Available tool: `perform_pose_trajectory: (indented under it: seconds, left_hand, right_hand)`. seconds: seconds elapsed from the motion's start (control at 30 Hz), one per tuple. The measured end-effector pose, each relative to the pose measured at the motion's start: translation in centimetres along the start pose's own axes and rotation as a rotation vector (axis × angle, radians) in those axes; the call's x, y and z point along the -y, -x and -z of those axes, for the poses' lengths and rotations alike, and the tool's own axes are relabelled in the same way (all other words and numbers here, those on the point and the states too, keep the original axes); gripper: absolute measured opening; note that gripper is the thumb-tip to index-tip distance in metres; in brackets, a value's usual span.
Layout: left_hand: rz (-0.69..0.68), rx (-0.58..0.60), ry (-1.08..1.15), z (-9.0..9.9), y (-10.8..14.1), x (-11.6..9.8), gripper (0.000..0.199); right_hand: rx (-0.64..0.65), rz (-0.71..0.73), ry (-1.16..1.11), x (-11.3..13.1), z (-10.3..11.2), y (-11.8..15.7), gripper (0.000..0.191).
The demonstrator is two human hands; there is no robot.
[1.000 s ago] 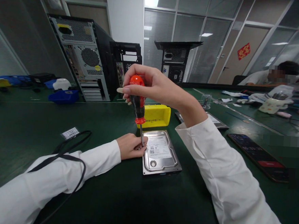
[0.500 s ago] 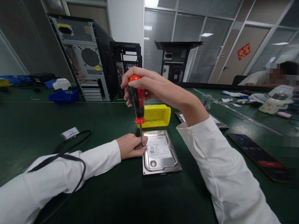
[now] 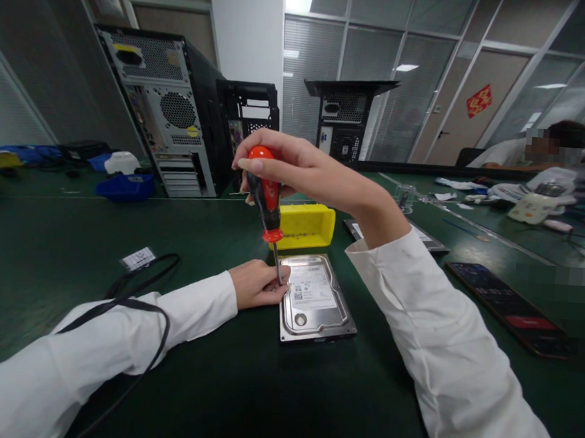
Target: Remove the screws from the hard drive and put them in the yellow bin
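Note:
A silver hard drive [image 3: 319, 301] with a white label lies flat on the green table. My left hand [image 3: 258, 283] is closed at its left edge, thumb and forefinger on either side of a screwdriver tip. The red and black screwdriver [image 3: 267, 207] stands slightly tilted, its shaft pointing down at that edge. My right hand [image 3: 291, 162] wraps round the top of its handle from above. Fingers hide whatever is under the tip. Just behind the drive, a yellow bin [image 3: 306, 245] lies with its opening facing me and several small screws inside.
Computer cases [image 3: 177, 114] stand along the back. A second drive [image 3: 428, 240] is partly hidden behind my right forearm. A phone [image 3: 507, 307] lies to the right. A black cable [image 3: 138, 308] crosses my left sleeve, near a small labelled bag [image 3: 138, 259]. Another person [image 3: 517, 151] sits far right.
The screwdriver's handle and my right hand have shifted slightly left, with the fingers a little differently placed on the handle. My left hand and the hard drive look unmoved.

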State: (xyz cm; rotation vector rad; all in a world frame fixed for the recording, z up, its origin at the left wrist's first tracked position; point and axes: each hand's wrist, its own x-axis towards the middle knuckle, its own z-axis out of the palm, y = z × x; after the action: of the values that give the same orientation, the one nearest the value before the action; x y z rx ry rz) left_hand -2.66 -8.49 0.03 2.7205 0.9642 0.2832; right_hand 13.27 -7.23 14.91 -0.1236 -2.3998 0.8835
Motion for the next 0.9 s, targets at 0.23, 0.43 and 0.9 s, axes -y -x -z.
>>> perform_pose_trajectory:
  seconds: [0.23, 0.43, 0.9]
  left_hand:
    - [-0.005, -0.002, -0.008, 0.0, 0.0, -0.1, 0.014]
    - [-0.011, -0.033, -0.106, 0.1, 0.2, -0.2, 0.019]
    - [0.277, -0.079, -0.071, -0.9, 1.0, -1.9, 0.053]
  right_hand:
    - [-0.065, 0.076, 0.069, -0.6, -0.2, -0.4, 0.012]
    - [-0.020, 0.020, -0.117, -1.0, -0.8, -0.5, 0.013]
    - [-0.096, -0.141, 0.109, 0.0, 0.1, 0.4, 0.024]
